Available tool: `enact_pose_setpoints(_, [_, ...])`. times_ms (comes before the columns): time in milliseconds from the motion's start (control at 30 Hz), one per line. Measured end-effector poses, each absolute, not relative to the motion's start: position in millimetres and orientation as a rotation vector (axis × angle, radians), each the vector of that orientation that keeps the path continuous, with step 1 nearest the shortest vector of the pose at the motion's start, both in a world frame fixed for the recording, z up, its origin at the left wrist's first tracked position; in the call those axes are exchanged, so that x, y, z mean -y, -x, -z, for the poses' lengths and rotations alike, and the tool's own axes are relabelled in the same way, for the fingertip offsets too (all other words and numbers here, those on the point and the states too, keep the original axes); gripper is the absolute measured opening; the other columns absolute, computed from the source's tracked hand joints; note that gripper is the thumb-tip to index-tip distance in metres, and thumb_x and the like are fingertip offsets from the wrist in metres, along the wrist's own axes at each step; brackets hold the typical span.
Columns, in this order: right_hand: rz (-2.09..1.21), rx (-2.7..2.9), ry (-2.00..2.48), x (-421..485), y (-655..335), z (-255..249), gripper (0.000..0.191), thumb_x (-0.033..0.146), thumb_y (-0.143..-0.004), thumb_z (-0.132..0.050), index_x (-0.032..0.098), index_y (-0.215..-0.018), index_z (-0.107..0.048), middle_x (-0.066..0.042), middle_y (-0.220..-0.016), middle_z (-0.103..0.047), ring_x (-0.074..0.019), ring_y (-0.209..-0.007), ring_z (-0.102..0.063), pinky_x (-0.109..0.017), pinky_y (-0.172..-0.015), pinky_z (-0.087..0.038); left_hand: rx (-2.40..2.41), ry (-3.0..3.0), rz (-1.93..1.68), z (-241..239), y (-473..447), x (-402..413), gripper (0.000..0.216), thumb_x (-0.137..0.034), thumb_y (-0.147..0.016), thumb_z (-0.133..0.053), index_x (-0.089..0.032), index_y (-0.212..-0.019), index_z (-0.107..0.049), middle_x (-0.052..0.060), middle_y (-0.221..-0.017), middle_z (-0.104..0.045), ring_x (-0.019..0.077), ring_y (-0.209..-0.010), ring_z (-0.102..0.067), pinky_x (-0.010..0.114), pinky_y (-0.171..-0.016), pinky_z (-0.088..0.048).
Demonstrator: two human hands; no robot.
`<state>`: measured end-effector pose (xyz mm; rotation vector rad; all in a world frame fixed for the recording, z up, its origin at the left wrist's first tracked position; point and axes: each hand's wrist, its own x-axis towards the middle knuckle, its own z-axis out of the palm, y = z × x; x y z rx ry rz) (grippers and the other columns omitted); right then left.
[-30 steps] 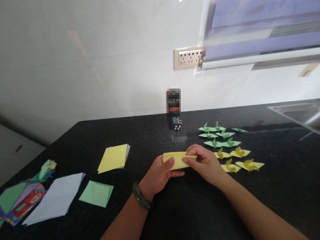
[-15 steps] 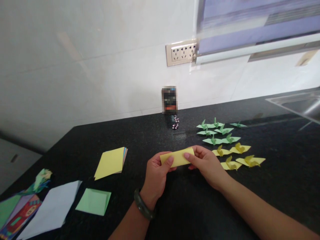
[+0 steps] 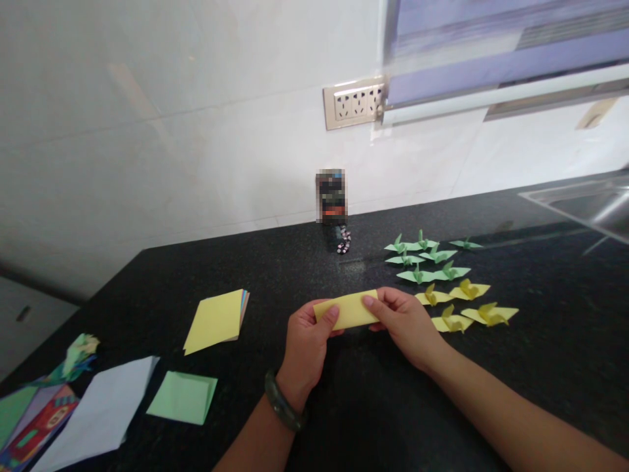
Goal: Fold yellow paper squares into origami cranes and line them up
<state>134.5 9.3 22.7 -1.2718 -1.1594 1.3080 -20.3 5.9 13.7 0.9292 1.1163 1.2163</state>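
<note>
A yellow folded paper [image 3: 350,311], a narrow rectangle, is held up above the black counter between both hands. My left hand [image 3: 308,341] pinches its left end, thumb on top, with a dark bangle [image 3: 284,403] at the wrist. At the other end my right hand [image 3: 405,321] grips the paper, thumb on its face and fingers behind. Just beyond the right hand stand several yellow paper cranes [image 3: 486,314], and behind those are several green paper cranes [image 3: 417,274]. The fingers behind the paper are partly hidden.
Left of my hands lies a stack of coloured paper [image 3: 213,320], yellow on top. Nearer are a folded green paper [image 3: 183,397], white sheets [image 3: 101,410] and a colourful packet [image 3: 42,423]. A phone-like blurred object [image 3: 332,196] leans on the wall; a sink [image 3: 590,203] sits far right.
Both hands keep hold of the yellow paper, almost unmoved. The whole view has shifted very slightly.
</note>
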Motion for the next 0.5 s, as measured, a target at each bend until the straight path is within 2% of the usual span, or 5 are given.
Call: enact_pose_setpoints(500, [-1.31, 1.155, 1.264, -10.7, -135.0, -17.7, 0.034, 0.05, -0.072, -0.059, 0.018, -0.062, -0.055, 0.001, -0.059, -0.052, -0.0117, -0.054, -0.048, -0.023, -0.048, -0.046, -1.127, -0.93, -1.203, -13.2, 20.1, -5.9, 0.027, -0.034, -0.068, -0.068, -0.012, -0.083, -0.064, 0.004, -0.076, -0.064, 0.0136, -0.068, -0.058, 0.024, -0.059, -0.048])
